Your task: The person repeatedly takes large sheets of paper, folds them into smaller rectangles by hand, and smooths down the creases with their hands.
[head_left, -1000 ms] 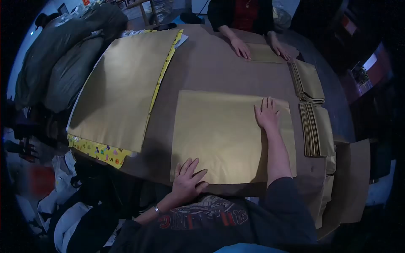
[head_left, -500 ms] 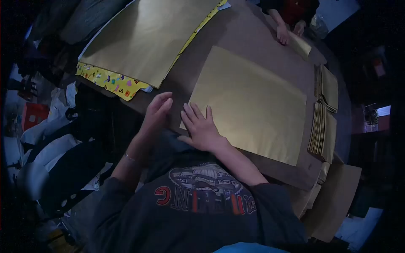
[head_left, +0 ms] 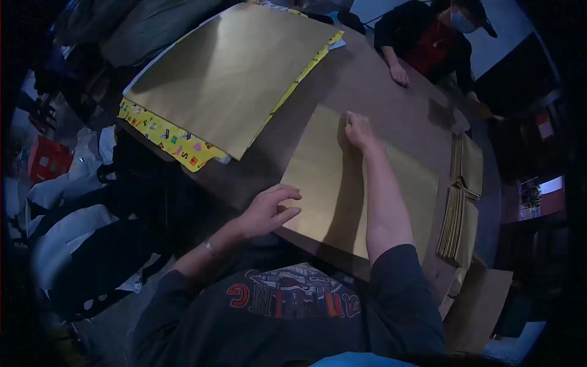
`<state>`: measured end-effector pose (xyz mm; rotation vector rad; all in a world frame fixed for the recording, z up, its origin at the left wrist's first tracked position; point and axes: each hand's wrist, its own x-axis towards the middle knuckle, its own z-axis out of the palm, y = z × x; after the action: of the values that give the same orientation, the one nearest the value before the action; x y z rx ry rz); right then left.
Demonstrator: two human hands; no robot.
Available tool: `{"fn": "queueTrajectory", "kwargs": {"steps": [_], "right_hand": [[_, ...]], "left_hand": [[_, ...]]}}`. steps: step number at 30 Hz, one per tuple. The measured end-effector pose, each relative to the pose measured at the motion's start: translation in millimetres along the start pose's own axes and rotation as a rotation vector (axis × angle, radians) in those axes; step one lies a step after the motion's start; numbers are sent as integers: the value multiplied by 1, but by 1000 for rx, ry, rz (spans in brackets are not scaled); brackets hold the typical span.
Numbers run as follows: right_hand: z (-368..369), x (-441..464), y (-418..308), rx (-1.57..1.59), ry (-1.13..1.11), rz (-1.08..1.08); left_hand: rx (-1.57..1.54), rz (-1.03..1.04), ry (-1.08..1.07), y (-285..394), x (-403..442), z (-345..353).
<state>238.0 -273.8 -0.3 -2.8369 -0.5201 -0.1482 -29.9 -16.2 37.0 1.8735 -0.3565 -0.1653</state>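
A large sheet of brown paper [head_left: 312, 183] lies on the table in front of me. My right hand [head_left: 359, 130] reaches across it, with the fingers curled in at its far edge; the fingertips are partly hidden. A dark shadow from that arm falls over the sheet. At the sheet's near left edge hovers my left hand [head_left: 269, 211], thumb and fingers apart, holding nothing. To the left, a bigger stack of brown paper [head_left: 226, 79] rests on yellow patterned wrapping [head_left: 165, 134].
Folded brown paper bundles [head_left: 458, 223] stand at the table's right side, near a cardboard piece [head_left: 480, 306]. Across the table [head_left: 373, 79] a co-worker [head_left: 422, 37] stands with one hand on the tabletop. Bags and fabric [head_left: 79, 226] crowd the left.
My right hand has moved from the sheet's left edge to its far edge and curled. My left hand has come over to the near left edge. The co-worker's hands have moved apart.
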Motion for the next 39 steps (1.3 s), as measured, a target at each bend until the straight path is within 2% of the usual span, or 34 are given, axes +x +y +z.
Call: {"fn": "queueTrajectory", "kwargs": {"steps": [4,5,8,10,11,14,16,17,19,20,22,23,24,26,27,29,31,33,34,35,37,39], "right_hand": [[-22,8,-19,23,-140,296],[-19,12,-16,26,-140,294],[-8,14,-7,61,-170,258],[-4,4,-8,-6,44,158],[-7,1,-7,-6,38,161],[-24,-2,-4,227,66,100],[-51,-10,-10,413,191,76],[-42,0,12,519,232,28],[-81,-11,-9,635,315,7],[-91,-13,-13,703,325,24],[-109,-19,-27,504,413,2],[-110,-21,-23,383,444,-99],[-111,-28,-26,392,429,-106],[-114,-53,-29,57,518,-245],[-109,-65,-17,-15,413,-270],[-111,-110,-30,10,270,-277],[-112,-160,-54,-90,32,-297],[-106,-204,-70,-30,-127,-367],[-100,-223,-77,-29,-178,-340],[-94,-240,-82,-27,-225,-314],[-79,-261,-82,-8,-197,-268],[-52,-278,-65,12,22,-279]], "left_hand": [[90,44,42,-9,25,-7],[117,99,69,-18,33,-7],[39,31,125,-34,58,-9],[165,157,281,-51,80,-12],[9,49,320,-57,89,-12],[-230,-78,416,-71,116,-16],[-427,-78,414,-54,125,-17],[-392,-166,436,-61,129,-15],[-502,-191,204,-58,126,-19],[-449,-133,186,-78,127,-11],[-450,-269,23,-60,111,-11],[-367,-333,103,-41,102,-11],[-370,-346,116,-44,97,-9],[-445,-391,266,-55,93,-11],[-542,-301,307,-72,92,-9],[-638,-333,361,-65,74,-7],[-767,-375,404,-75,60,3],[-995,-393,392,-39,40,11],[-1024,-500,418,-19,36,15],[-1025,-503,413,-18,32,20],[-1286,-479,289,-12,26,27],[-1309,-488,190,5,15,28]]}}
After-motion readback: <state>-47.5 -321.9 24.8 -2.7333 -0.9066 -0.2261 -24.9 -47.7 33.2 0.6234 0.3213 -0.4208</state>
